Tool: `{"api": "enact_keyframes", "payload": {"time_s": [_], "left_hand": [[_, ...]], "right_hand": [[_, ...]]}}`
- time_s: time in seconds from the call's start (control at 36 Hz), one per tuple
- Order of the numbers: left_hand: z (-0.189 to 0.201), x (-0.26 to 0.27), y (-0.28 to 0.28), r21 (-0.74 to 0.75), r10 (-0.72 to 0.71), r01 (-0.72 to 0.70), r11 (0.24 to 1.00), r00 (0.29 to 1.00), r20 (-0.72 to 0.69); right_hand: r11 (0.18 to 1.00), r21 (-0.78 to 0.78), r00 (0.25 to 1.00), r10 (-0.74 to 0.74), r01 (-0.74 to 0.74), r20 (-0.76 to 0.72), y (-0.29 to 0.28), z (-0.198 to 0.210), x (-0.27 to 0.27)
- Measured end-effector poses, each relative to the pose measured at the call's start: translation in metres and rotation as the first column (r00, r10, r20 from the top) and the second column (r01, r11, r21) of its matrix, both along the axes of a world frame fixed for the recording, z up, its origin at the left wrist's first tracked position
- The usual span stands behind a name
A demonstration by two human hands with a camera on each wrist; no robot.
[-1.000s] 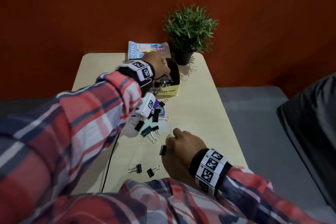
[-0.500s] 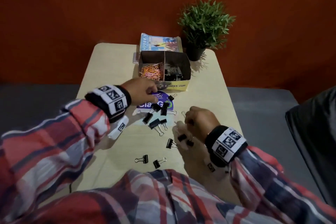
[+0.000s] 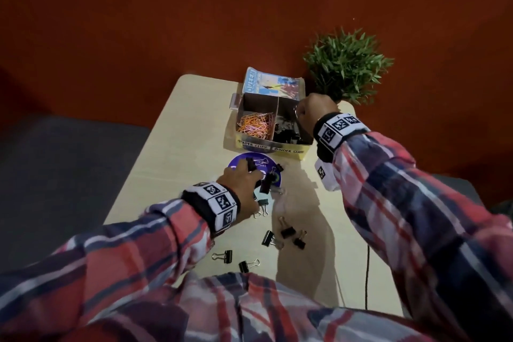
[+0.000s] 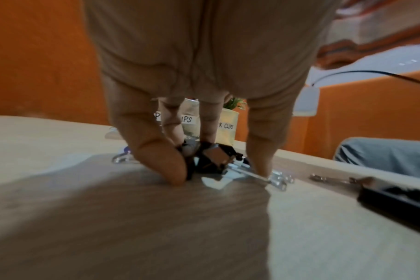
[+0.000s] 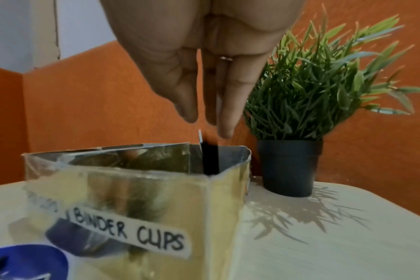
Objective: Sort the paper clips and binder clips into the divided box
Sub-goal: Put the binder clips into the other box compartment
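Up at the divided box (image 3: 288, 149), the right hand (image 3: 315, 114) hangs above the compartment labelled "BINDER CLIPS", its fingers (image 5: 230, 106) pointing straight down and slack. A black binder clip (image 5: 210, 157) is in the air just under the fingertips, apart from them, at the box rim. That compartment already holds black binder clips (image 3: 287, 134); the one beside it holds orange and pink paper clips (image 3: 254, 126).

Down on the bench (image 3: 177, 158), the left hand (image 3: 244, 183) has thumb and fingertips closed around a cluster of binder clips (image 4: 212, 161) lying on a purple disc (image 3: 244, 165) (the wrist view is blurred, so I cannot tell how many it grips). More loose binder clips (image 3: 286, 233) lie scattered nearer the person. A potted plant (image 3: 347, 64) stands behind the box.
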State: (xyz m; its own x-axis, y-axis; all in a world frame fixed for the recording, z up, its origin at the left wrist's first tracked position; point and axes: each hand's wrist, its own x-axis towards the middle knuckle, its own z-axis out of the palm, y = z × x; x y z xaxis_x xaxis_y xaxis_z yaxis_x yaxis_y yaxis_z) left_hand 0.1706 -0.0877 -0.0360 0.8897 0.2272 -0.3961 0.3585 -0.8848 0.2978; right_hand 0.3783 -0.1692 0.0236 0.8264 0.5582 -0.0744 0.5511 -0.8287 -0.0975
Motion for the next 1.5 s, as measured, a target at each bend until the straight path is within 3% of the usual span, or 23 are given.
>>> {"api": "enact_keyframes", "payload": {"time_s": [0.14,0.25,0.33,0.44,0.67,0.81,0.89,1.06,1.14,1.28,1.42,1.5], "left_hand": [[0.005,0.002,0.01,-0.083,0.03,-0.032,0.996,0.999,-0.033],[0.005,0.0,0.016,-0.094,0.034,-0.037,0.995,0.999,-0.034],[0.003,-0.002,0.017,-0.081,0.054,-0.055,0.995,0.998,-0.021],[0.002,-0.004,0.023,-0.072,0.04,-0.041,0.997,0.999,-0.013],[0.004,-0.004,0.041,-0.095,0.044,-0.05,0.994,0.997,-0.061],[0.031,0.017,0.046,-0.216,0.114,-0.122,0.969,0.992,-0.052],[0.063,0.045,0.044,-0.3,0.115,-0.091,0.95,0.991,0.063],[0.107,0.113,0.03,-0.161,0.05,-0.001,0.987,0.954,0.295],[0.101,0.136,0.018,-0.075,-0.035,0.06,0.995,0.954,0.297],[0.069,0.144,0.015,-0.134,-0.055,0.086,0.987,0.975,0.217],[0.07,0.121,0.029,-0.21,0.023,0.055,0.976,0.936,0.351],[0.075,0.089,0.047,-0.254,0.053,0.04,0.966,0.936,0.349]], "right_hand": [[0.973,0.092,0.974,0.204,-0.213,0.099,-0.021,0.005,-0.046],[0.906,-0.097,0.907,0.397,-0.412,-0.141,-0.035,-0.005,-0.103],[0.865,-0.182,0.866,0.408,-0.468,-0.29,-0.034,-0.024,-0.125],[0.871,-0.223,0.864,0.337,-0.437,-0.374,-0.027,-0.044,-0.134],[0.882,-0.205,0.872,0.338,-0.425,-0.353,-0.03,-0.044,-0.138],[0.852,-0.222,0.849,0.375,-0.474,-0.373,-0.035,-0.042,-0.14],[0.845,-0.188,0.836,0.415,-0.5,-0.36,-0.041,-0.041,-0.143],[0.844,-0.181,0.834,0.424,-0.505,-0.352,-0.046,-0.041,-0.149],[0.834,-0.197,0.833,0.434,-0.516,-0.343,-0.049,-0.038,-0.15],[0.848,-0.204,0.85,0.412,-0.49,-0.328,-0.053,-0.038,-0.148],[0.863,-0.214,0.867,0.381,-0.458,-0.322,-0.055,-0.042,-0.146],[0.855,-0.26,0.878,0.371,-0.45,-0.302,-0.052,-0.044,-0.147]]}}
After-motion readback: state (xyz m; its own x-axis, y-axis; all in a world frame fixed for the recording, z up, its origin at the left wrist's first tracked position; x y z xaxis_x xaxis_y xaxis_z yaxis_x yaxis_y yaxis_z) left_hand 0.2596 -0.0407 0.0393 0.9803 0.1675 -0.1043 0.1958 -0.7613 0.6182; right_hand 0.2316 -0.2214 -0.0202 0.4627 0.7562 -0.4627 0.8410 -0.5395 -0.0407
